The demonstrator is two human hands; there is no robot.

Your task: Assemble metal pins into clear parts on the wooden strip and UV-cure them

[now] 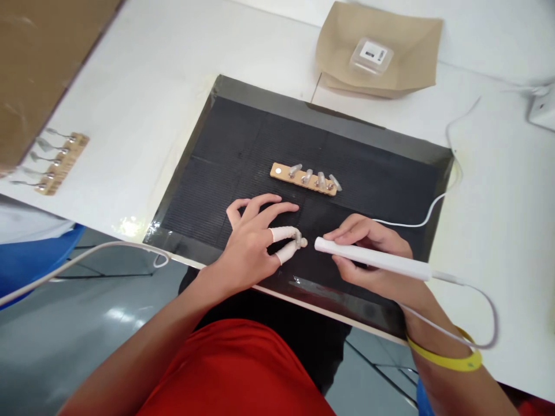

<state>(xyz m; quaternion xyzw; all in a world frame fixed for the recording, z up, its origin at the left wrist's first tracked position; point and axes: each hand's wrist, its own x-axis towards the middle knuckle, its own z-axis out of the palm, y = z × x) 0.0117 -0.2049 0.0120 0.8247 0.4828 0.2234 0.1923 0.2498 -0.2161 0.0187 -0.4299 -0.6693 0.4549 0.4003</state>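
Note:
My left hand (255,245) is over the black mat, with white finger cots on the thumb and index finger. Those two fingertips pinch a small greyish translucent piece (298,236) with a pale rounded end; its kind is too small to make out. The other fingers are spread. A white pen-shaped device (373,256) with a cable at its rear is gripped in my right hand (377,248). Its blunt tip points at the small piece, a short gap away. Beyond both hands lies a tan strip (297,178) bearing several similar translucent pieces and one white dot.
The ridged black mat (243,133) has taped edges. A brown paper tray (410,52) holds a clear plastic box (370,56) with a label. At left, a cardboard strip (65,164) carries several metal-stemmed pieces beside a brown board (39,58). A white cable (427,216) crosses the mat's right side.

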